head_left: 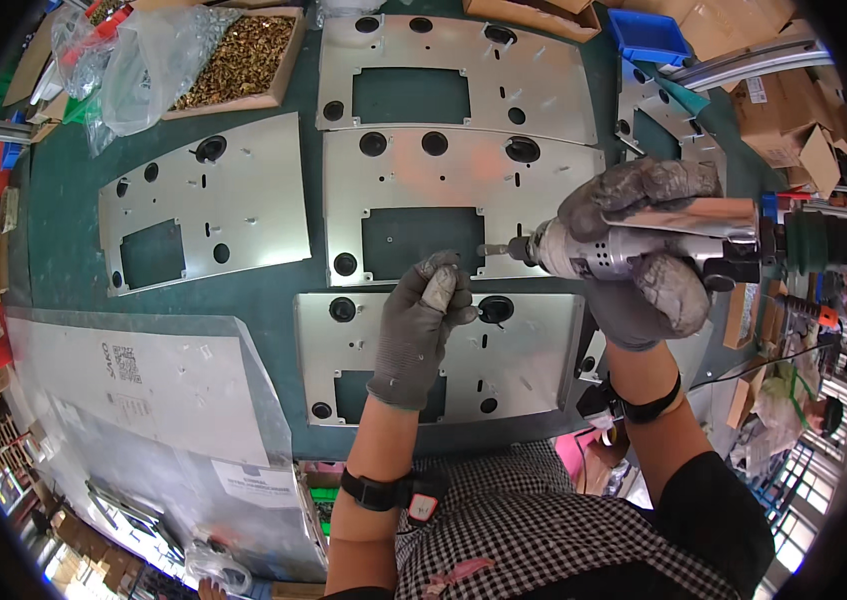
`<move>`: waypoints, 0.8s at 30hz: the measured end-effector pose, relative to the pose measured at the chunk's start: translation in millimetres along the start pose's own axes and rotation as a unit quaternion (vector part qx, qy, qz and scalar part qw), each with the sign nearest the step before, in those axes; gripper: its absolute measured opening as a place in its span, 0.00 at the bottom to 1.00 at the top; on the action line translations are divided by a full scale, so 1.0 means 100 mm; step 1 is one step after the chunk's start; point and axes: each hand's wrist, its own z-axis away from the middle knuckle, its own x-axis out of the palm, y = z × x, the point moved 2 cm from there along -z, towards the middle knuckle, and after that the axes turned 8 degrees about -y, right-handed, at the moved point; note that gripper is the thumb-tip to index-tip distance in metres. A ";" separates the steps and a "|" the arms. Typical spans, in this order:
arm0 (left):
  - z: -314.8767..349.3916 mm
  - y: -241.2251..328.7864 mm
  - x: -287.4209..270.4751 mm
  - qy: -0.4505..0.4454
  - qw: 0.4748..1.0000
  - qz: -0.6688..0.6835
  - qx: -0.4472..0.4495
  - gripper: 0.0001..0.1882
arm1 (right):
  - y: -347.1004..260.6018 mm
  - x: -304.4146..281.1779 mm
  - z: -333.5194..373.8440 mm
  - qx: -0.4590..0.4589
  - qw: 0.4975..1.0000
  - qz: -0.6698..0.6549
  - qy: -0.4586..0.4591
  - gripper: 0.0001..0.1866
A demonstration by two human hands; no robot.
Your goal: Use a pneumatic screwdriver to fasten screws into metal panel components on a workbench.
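Note:
My right hand [643, 260], in a grey glove, grips a silver pneumatic screwdriver [633, 245] held sideways, its bit [495, 250] pointing left. My left hand [423, 325], also gloved, is pinched shut just below the bit tip, fingertips together as if on a small screw that I cannot make out. Both hands hover over the nearest metal plate [533, 350], a silver panel with round holes and a rectangular cut-out, lying on the green table [243, 300]. A black grommet [495, 310] sits in the plate right beside my left fingers.
Three more like plates lie beyond: one at centre [463, 170], one behind it [453, 60], one to the left [233, 195]. A cardboard box of brass screws [243, 60] stands at back left beside plastic bags. Bagged sheets [143, 380] lie at left; a blue bin [648, 35] at back right.

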 end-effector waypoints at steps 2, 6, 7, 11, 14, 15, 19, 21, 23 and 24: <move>0.03 -0.03 0.02 -0.003 1.000 0.013 -0.025 0.12 | -0.03 0.15 0.18 -0.004 0.990 0.068 0.120 0.23; 0.05 -0.12 0.06 -0.040 0.997 0.047 -0.048 0.14 | -0.14 0.13 0.38 0.014 0.988 0.074 0.137 0.25; 0.07 -0.12 0.07 -0.040 0.997 0.046 -0.047 0.14 | -0.14 0.13 0.42 0.021 0.986 0.075 0.144 0.26; 0.11 -0.17 0.09 -0.059 0.996 0.024 -0.061 0.16 | -0.07 0.06 0.54 0.051 0.980 0.076 0.176 0.29; 0.14 -0.26 0.05 -0.069 0.994 0.036 -0.073 0.18 | -0.09 0.10 0.76 0.078 0.975 0.074 0.197 0.31; 0.15 -0.28 0.03 -0.071 0.994 0.037 -0.077 0.18 | -0.10 0.14 0.81 0.087 0.973 0.072 0.203 0.32; 0.26 -0.24 0.06 -0.045 0.991 -0.054 -0.113 0.18 | 0.12 0.01 0.88 0.123 0.962 0.071 0.234 0.35; 0.28 -0.16 -0.01 0.040 0.994 -0.077 -0.072 0.18 | 0.14 0.02 0.96 0.141 0.956 0.070 0.247 0.36; 0.26 -0.17 -0.10 0.034 0.999 -0.023 -0.003 0.18 | 0.34 -0.15 0.87 0.158 0.949 0.068 0.262 0.37; 0.27 -0.16 -0.14 0.027 0.997 0.029 0.067 0.18 | 0.38 -0.19 0.89 0.167 0.946 0.067 0.271 0.38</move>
